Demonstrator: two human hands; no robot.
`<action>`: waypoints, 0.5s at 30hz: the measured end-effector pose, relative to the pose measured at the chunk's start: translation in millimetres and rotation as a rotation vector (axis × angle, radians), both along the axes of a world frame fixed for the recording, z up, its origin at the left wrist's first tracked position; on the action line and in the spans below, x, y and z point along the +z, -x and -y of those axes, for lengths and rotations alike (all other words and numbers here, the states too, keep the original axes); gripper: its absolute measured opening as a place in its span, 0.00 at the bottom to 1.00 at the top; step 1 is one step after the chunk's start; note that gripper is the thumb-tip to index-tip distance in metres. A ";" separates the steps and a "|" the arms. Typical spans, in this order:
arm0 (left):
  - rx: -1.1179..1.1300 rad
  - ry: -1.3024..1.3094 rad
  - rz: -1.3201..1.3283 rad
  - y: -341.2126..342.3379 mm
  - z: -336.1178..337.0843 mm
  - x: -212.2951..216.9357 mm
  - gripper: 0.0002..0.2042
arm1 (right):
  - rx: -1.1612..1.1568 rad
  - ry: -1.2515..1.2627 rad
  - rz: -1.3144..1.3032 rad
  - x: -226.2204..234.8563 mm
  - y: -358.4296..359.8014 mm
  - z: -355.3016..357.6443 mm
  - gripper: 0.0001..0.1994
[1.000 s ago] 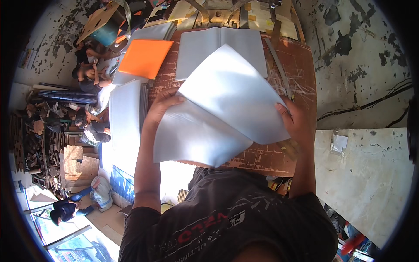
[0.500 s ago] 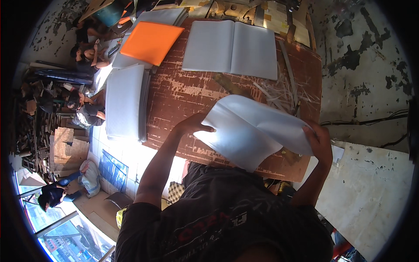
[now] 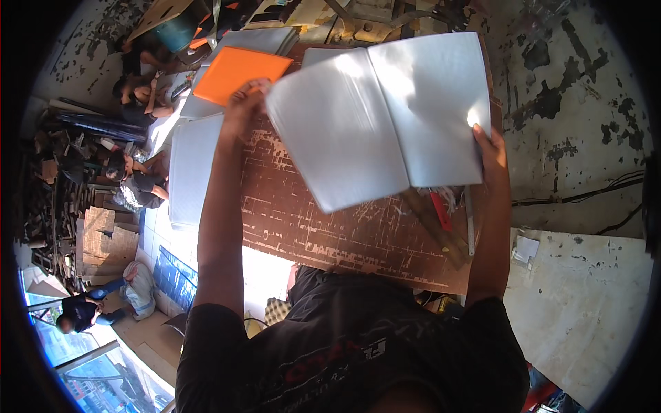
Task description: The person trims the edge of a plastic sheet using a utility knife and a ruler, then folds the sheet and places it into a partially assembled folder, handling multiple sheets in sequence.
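I hold a big folded white sheet (image 3: 385,117) up over the brown table (image 3: 323,227), my left hand (image 3: 242,103) pinching its left edge and my right hand (image 3: 490,148) gripping its right edge. An orange pad (image 3: 244,72) lies just beyond my left hand.

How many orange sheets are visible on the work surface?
1. The orange sheet lies at the far left of the table, beside the left hand. Others may be hidden behind the white sheets.

Both arms stretch forward, raised. Left hand (image 3: 242,103) grips with curled fingers; right hand (image 3: 490,153) pinches, thumb on top.
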State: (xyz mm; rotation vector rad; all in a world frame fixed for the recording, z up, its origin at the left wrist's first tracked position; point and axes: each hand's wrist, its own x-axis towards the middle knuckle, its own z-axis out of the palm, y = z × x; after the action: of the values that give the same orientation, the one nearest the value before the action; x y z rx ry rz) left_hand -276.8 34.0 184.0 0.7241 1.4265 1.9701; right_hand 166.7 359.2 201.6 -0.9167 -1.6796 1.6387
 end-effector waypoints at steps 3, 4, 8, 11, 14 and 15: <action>0.177 -0.388 0.248 33.1 -4.3 30.5 0.13 | -0.019 0.043 -0.116 -32.1 60.4 -18.1 0.19; 0.275 -0.449 0.218 28.9 -10.3 34.0 0.14 | -0.011 0.052 -0.201 -47.7 77.3 -26.3 0.19; 0.341 -0.234 0.189 -10.1 -46.8 2.0 0.16 | -0.154 -0.100 0.078 -131.3 108.8 -94.7 0.19; 0.290 -0.008 0.150 -55.7 -46.7 -47.8 0.13 | -0.163 -0.147 0.250 -166.2 129.1 -101.9 0.21; 0.163 0.167 0.014 -83.1 -27.0 -91.8 0.13 | -0.145 -0.199 0.299 -173.7 152.3 -98.8 0.19; 0.177 0.177 0.017 -88.9 -19.8 -103.7 0.13 | -0.140 -0.228 0.325 -177.1 160.7 -96.2 0.19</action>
State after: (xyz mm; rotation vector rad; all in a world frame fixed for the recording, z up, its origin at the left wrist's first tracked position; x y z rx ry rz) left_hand -187.9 53.8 80.3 0.5156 1.6789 1.9434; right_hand 5.9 455.4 24.5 -1.2020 -1.9200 1.2248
